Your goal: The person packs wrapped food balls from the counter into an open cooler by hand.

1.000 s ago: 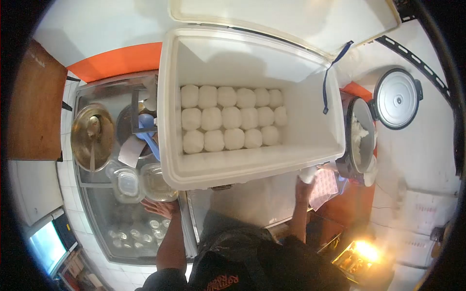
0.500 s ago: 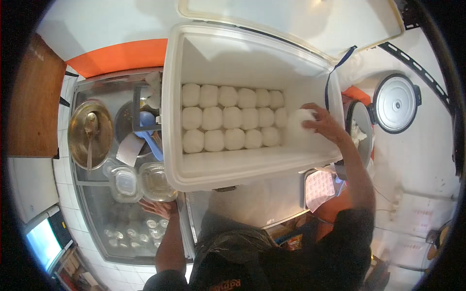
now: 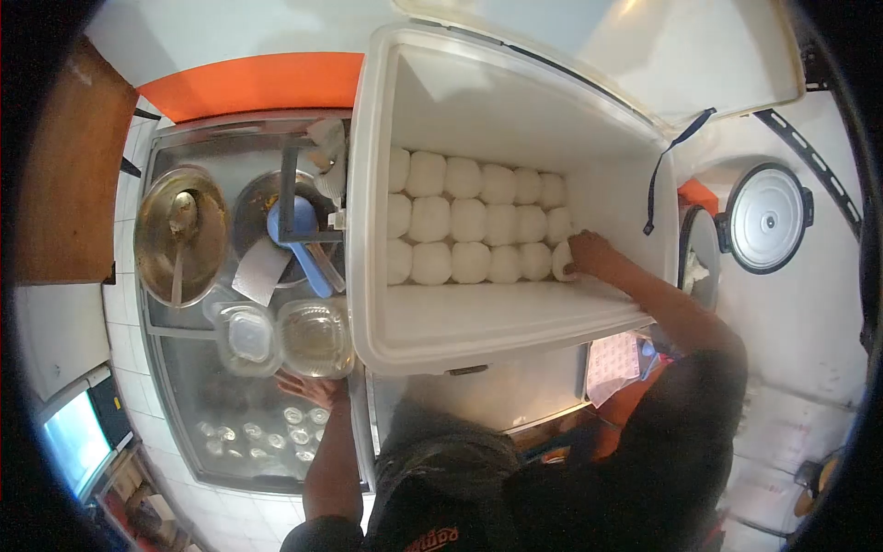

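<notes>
My right hand is down inside a large white cooler box, fingers curled round a white rice ball at the right end of the nearest row. Similar white balls sit side by side in three rows on the box floor. Part of the held ball is hidden by my fingers. My left hand lies with fingers stretched out on the glass counter, against a clear plastic container.
The cooler's lid stands raised at the back. Left are a metal bowl with a spoon and a blue scoop. A pot with its lid open is right. Cans show under the glass.
My right hand has moved down and left with the rice ball, from the box's right side to the end of the nearest row. My left hand stays by the containers. The view has shifted slightly.
</notes>
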Available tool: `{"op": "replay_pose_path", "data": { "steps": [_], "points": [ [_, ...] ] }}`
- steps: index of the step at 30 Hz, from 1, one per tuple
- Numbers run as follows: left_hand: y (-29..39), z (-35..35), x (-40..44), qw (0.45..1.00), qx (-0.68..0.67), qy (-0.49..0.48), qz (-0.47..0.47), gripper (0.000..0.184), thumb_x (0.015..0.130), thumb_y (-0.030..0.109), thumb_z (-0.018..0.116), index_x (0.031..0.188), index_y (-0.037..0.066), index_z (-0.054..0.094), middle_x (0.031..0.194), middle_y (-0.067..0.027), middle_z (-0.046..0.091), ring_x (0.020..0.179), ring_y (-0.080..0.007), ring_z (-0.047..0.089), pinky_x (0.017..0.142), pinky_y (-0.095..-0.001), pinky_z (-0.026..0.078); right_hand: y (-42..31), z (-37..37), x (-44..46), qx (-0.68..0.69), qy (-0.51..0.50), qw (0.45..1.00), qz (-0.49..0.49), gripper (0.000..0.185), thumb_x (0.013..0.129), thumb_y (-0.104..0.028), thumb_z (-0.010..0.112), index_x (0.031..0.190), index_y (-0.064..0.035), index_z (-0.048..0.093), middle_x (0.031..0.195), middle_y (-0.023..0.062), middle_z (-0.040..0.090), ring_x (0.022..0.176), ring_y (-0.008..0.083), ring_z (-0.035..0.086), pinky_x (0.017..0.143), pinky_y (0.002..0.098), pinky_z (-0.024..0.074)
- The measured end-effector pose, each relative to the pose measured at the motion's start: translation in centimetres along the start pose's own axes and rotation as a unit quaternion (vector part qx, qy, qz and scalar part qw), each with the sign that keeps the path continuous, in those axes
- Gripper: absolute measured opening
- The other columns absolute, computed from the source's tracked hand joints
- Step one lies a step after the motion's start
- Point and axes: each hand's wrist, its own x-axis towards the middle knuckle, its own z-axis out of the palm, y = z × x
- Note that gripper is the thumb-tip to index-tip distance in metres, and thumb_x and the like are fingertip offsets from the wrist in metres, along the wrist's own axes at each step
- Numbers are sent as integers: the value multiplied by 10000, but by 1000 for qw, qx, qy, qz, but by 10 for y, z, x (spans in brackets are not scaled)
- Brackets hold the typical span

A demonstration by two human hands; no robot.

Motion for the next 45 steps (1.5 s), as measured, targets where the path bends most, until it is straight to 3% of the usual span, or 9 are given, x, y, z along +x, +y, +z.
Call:
{"op": "replay_pose_path", "data": {
  "steps": [2,17,22,24,25,29,35,41,45],
  "points": [
    [-1,-1,1,1000,0,-6,-9,862,877,717,172,1495,115,184,1527,-218,173,1428,-434,67,1140,-598,51,-1,9,5,-73,-194,978,35,609,783,-475,659,1091,48,612,961,247,634,1026,379,572,873,452,466],
    [3,-1,2,999,-2,36,24,838,882,662,349,1501,124,181,1541,-225,141,1434,-435,40,1132,-615,74,54,68,22,11,-227,967,-114,221,730,-229,646,806,-28,694,821,158,690,686,269,595,667,452,480],
    [20,-21,8,1000,18,-5,-7,895,859,690,369,1506,115,142,1551,-220,109,1436,-429,37,1130,-621,58,-9,-110,-82,311,25,950,-35,164,792,-146,596,874,-58,708,877,98,705,784,229,658,712,350,509],
    [18,-20,10,999,35,12,6,897,858,699,360,1507,118,140,1551,-219,104,1436,-427,37,1131,-620,54,-64,-112,-186,693,186,694,64,306,827,-230,610,633,5,593,610,142,603,538,202,603,488,325,459],
    [18,-19,10,998,52,26,18,900,858,707,350,1507,122,138,1552,-218,99,1436,-425,38,1132,-619,49,-69,-74,-204,772,58,607,-179,265,839,-209,614,741,36,632,623,134,609,547,184,589,488,320,457],
    [23,-17,11,998,59,29,0,905,859,717,316,1501,103,141,1550,-221,107,1436,-423,46,1132,-622,50,-122,9,-216,620,-17,784,26,450,915,-312,578,1065,108,633,817,173,678,774,221,669,674,319,522],
    [21,-15,12,997,79,3,-14,969,831,676,450,1477,21,147,1559,-186,103,1445,-385,23,1160,-561,33,-121,262,-19,563,201,759,259,826,765,-472,748,1284,108,470,1269,299,515,1223,400,481,998,424,418],
    [28,-27,13,998,47,-12,-47,908,868,696,307,1477,50,119,1529,-197,190,1434,-419,78,1142,-602,84,-156,205,-29,612,310,653,321,882,688,-410,830,1267,108,412,1213,272,514,1123,361,528,935,434,453],
    [23,-25,11,998,63,-19,-24,942,851,692,371,1489,45,123,1534,-220,153,1440,-411,38,1150,-590,42,-164,159,-93,849,205,384,301,730,770,-320,782,1322,-35,400,1216,146,555,1057,262,558,858,402,482]
  ]
}}
